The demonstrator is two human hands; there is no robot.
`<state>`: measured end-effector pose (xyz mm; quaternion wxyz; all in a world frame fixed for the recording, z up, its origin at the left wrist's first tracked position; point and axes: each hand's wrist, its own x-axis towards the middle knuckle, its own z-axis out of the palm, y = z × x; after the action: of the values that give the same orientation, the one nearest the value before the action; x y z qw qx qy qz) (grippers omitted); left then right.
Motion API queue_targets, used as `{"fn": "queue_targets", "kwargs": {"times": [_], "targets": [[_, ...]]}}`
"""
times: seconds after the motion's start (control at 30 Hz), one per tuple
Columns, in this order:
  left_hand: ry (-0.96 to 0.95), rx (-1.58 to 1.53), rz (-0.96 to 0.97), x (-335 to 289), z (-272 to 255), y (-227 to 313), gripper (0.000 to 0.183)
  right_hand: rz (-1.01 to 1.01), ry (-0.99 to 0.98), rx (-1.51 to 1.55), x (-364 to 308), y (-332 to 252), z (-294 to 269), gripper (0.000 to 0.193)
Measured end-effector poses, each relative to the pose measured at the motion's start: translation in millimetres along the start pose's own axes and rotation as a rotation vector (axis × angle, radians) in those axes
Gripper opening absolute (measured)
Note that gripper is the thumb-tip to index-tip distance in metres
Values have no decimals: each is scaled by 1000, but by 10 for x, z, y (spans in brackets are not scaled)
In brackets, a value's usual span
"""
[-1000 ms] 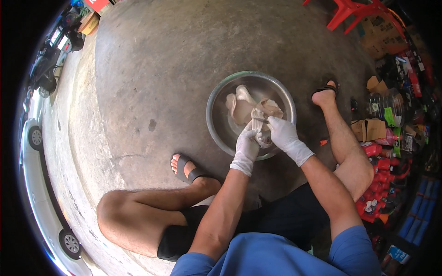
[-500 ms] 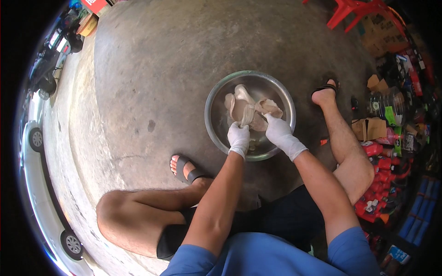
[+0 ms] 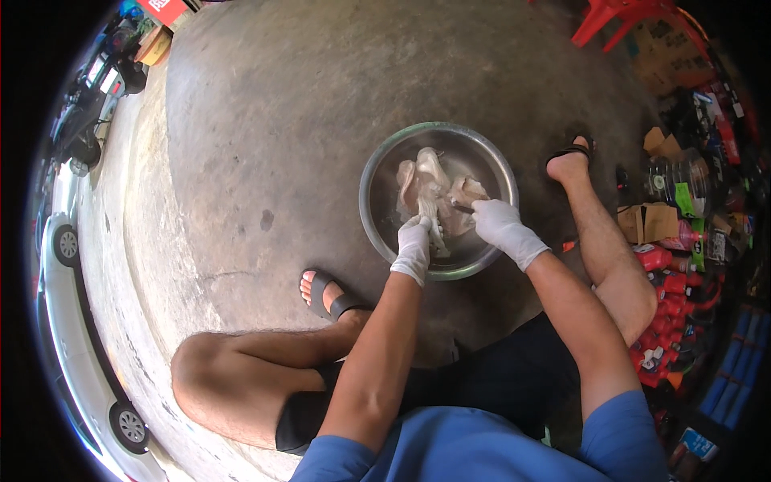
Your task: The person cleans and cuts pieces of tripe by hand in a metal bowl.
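Note:
A round metal basin (image 3: 368,210) stands on the floor in front of me, holding several limp, pale pink and whitish pieces that look like raw offal (image 3: 408,186). Both my hands wear white gloves. My left hand (image 3: 414,241), at the basin's near side, is closed on the lower end of a whitish, ridged offal piece (image 3: 430,207). Over the right side of the basin, my right hand (image 3: 499,225) is closed round a thin dark tool (image 3: 463,209), apparently a knife. Its tip is against the pale pieces; its handle is hidden in the glove.
My sandalled feet stand on either side of the basin. Red bottles (image 3: 652,259), an opened cardboard box (image 3: 647,223) and a large clear jug (image 3: 683,178) crowd the right. A red plastic stool (image 3: 614,18) is at the far right. Beyond the concrete floor, a silver car (image 3: 76,329) stands left.
My right hand has drawn away to the right with the thin tool, widening the gap between my hands. The left hand has moved slightly down, and the ridged piece hangs more stretched.

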<state>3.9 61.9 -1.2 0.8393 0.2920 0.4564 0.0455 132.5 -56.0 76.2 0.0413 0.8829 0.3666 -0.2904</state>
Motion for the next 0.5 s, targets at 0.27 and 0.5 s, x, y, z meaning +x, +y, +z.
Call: {"fn": "queue_targets", "kwargs": {"times": [0.27, 0.5], "targets": [[-333, -560, -249, -45, -70, -2, 16, -186, 362, 282, -187, -42, 186, 19], [-444, -796, -405, -181, 38, 80, 22, -258, 484, 319, -287, -224, 177, 14]]}}
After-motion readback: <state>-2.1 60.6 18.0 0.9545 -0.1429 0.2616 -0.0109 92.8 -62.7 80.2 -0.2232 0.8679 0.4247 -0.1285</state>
